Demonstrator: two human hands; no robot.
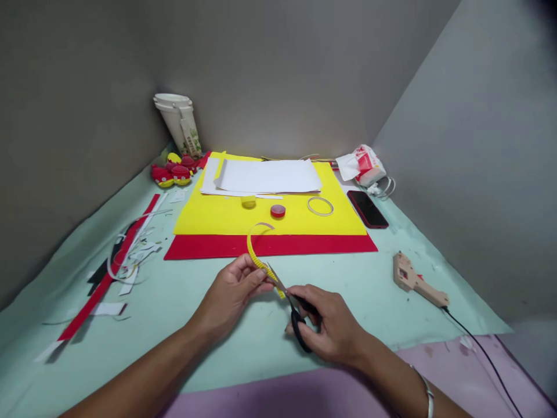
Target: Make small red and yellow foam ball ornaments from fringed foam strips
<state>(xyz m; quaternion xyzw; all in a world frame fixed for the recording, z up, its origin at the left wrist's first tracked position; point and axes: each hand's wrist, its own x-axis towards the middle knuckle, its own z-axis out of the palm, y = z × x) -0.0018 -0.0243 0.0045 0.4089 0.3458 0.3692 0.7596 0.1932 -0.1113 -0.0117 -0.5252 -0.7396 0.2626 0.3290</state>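
My left hand [238, 290] pinches a narrow yellow strip [253, 247] whose upper part curls up and to the right. Close-set cuts or ridges run along the strip. In my right hand [331, 322] are scissors with black handles [298, 331], their fingers through the loops. The scissor blades point up and left and meet the strip near its lower end, beside my left fingertips. Beyond my hands, a small red roll [277, 211], a small yellow roll [248, 202] and a thin pale ring [320, 206] lie on a yellow sheet [209, 217].
Red sheet [270, 246] lies under the yellow one, white paper [270, 176] on top. Strips and scraps, with a long red strip [108, 276], lie left. On the right are a phone [368, 209], tissue pack [369, 165] and corded glue gun [420, 281]. A white cup [178, 122] stands back left.
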